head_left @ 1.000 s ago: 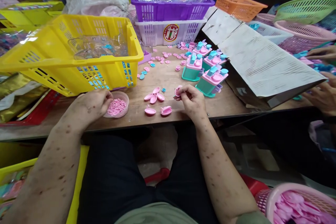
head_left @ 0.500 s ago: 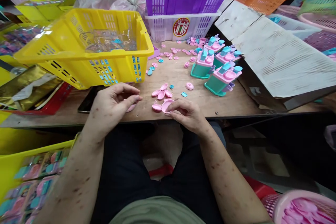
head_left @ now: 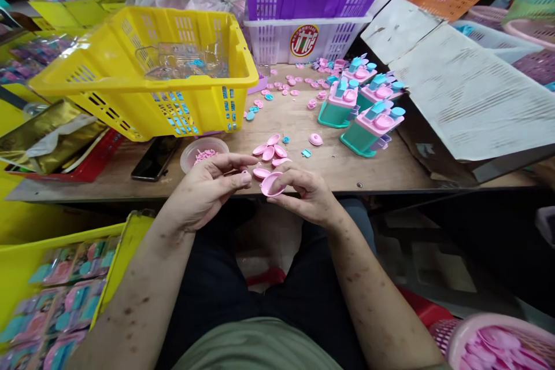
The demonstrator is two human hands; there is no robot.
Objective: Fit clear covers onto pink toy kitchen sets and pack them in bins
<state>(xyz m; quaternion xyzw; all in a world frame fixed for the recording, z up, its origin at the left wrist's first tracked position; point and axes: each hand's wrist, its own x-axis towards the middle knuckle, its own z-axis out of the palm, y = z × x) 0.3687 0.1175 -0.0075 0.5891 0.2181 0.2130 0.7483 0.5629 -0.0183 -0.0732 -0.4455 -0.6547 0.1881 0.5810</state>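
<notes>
My right hand (head_left: 306, 193) pinches an oval pink plastic shell (head_left: 269, 185) over the table's front edge, its hollow side facing me. Close on its left, my left hand (head_left: 208, 191) has thumb and fingers closed on a small pink piece (head_left: 245, 172), its shape partly covered. Behind the left hand stands a round clear bowl (head_left: 189, 156) of tiny pink pieces. More pink shells (head_left: 268, 153) lie just beyond my hands. Close by are a small blue disc (head_left: 285, 140), a flat blue piece (head_left: 306, 153) and a closed pink shell (head_left: 315, 139).
A yellow basket (head_left: 160, 104) and a phone (head_left: 152, 161) are on the left. Several green-and-pink toy units (head_left: 368, 133) stand beside a cardboard box (head_left: 477, 92) on the right. Purple (head_left: 312, 0) and white (head_left: 269, 43) crates are stacked behind scattered small parts.
My right hand set down the closed shell and picked up an open one. My left hand came from the bowl toward the right hand with a small pink piece.
</notes>
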